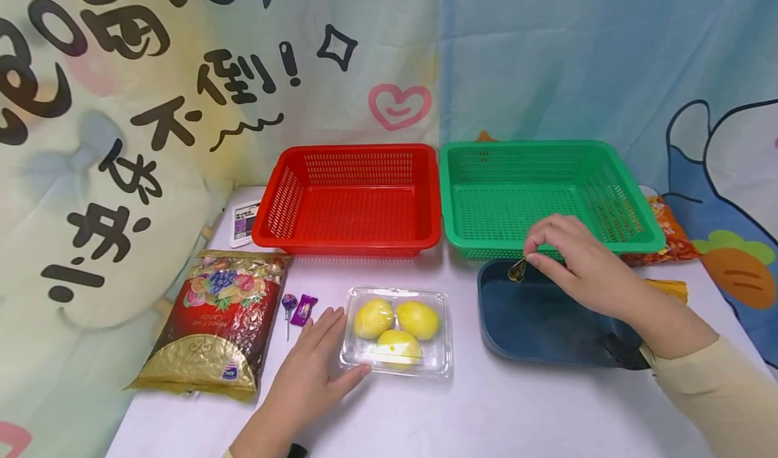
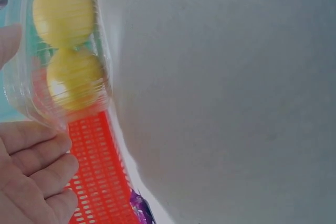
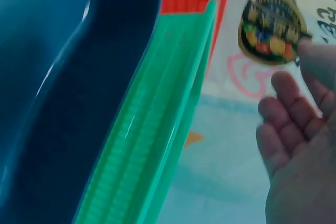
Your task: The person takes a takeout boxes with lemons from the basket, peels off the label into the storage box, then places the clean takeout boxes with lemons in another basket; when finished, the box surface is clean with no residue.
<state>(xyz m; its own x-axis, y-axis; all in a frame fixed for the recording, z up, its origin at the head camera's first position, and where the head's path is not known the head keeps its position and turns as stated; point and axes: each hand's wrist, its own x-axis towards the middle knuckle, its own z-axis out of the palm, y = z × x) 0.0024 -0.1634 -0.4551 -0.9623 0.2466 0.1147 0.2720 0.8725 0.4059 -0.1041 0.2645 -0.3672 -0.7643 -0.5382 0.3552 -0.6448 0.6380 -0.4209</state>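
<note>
My right hand point(image 1: 577, 269) pinches a small round black-and-gold sticker point(image 3: 270, 30) with fruit printed on it, between thumb and fingertips. It hangs over the far left part of a dark blue tray point(image 1: 541, 323). My left hand point(image 1: 306, 370) lies beside a clear plastic box point(image 1: 446, 336), fingers stretched along its left side and thumb at the front left corner. Inside the lidded box are three yellow lemons point(image 1: 419, 319). The left wrist view shows the fingertips point(image 2: 62, 145) right at the box's end.
A red basket point(image 1: 346, 248) and a green basket point(image 1: 559, 247) stand side by side at the back. On the left lie a mixed fruit candy bag point(image 1: 225, 316), a lollipop point(image 1: 288, 302) and a purple-wrapped candy point(image 1: 304, 310). An orange packet point(image 1: 668, 232) shows behind the green basket's right end.
</note>
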